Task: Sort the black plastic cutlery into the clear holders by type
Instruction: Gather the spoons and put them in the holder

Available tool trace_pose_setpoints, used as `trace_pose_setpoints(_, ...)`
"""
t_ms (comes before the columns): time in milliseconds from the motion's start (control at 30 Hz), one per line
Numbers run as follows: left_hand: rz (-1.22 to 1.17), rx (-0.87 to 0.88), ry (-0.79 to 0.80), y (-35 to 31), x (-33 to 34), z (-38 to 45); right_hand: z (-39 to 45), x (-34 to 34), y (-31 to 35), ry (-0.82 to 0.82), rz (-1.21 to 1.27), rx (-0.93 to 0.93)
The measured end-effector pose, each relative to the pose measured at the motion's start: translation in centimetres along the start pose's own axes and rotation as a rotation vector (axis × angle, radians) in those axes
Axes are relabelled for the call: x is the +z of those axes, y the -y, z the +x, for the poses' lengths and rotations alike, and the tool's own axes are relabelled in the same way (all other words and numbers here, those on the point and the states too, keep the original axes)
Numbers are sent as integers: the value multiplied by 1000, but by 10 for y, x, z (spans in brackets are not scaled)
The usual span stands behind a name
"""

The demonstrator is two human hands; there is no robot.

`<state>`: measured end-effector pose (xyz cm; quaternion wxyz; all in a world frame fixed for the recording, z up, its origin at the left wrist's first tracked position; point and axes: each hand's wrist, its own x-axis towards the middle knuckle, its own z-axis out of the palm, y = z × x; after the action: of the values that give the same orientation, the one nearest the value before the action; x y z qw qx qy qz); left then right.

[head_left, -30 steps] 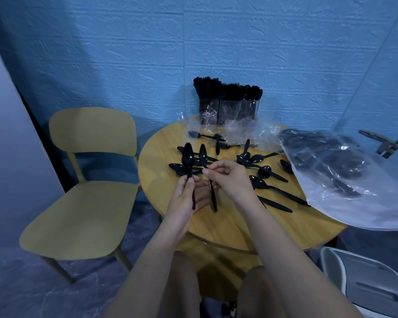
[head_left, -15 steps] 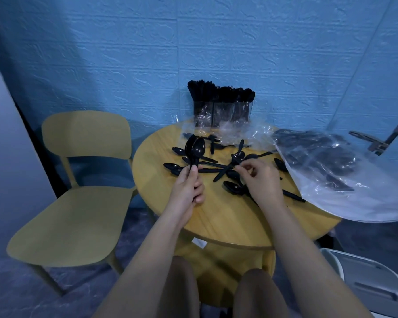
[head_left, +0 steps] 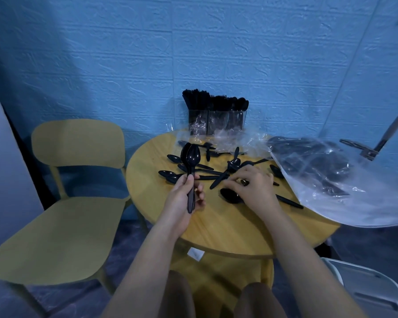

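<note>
Spoons [head_left: 190,157] upright in left hand [head_left: 182,198]; right hand [head_left: 251,187] on table's pile.

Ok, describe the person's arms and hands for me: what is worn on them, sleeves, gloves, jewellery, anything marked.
Both forearms are bare up to the bottom edge of the picture: no sleeve shows. The left hand wears no glove, and no ring, watch or band can be seen on it. The right hand is also ungloved; a small dark thing near its fingers may be a ring, but it is too blurred to tell. No markings show.
</note>
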<state>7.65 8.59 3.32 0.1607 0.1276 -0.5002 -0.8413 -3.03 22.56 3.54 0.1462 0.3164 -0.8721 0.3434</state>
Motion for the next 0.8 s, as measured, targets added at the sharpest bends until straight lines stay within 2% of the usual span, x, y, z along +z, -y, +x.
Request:
trace_pose_setpoints(100, 27, 12, 6, 1, 1, 0, 17, -9, 11, -89, 288, 138)
trace_pose_setpoints(167, 33, 23, 18, 2, 1, 1, 25, -17, 13, -74, 289, 134)
trace_pose_setpoints(233, 34, 24, 26, 1, 1, 1, 26, -23, 9, 67, 180, 77)
trace_pose_setpoints(367, 29, 17, 45, 2, 0, 1, 21, -19, 0, 409, -220, -52)
trace_pose_setpoints(500, 42, 24, 47, 2, 2, 1, 25, -11, 6, 529, -219, -42)
trace_pose_setpoints(567, 43, 27, 47, 2, 1, 1, 29, -12, 7, 511, -105, -11)
trace_pose_setpoints(667, 18, 21, 46, 3, 1, 2, 34, -17, 13, 395, 78, 10)
trace_pose_setpoints(800, -18, 35, 43, 4, 3, 5, 44, -26, 28, 121, 483, 99)
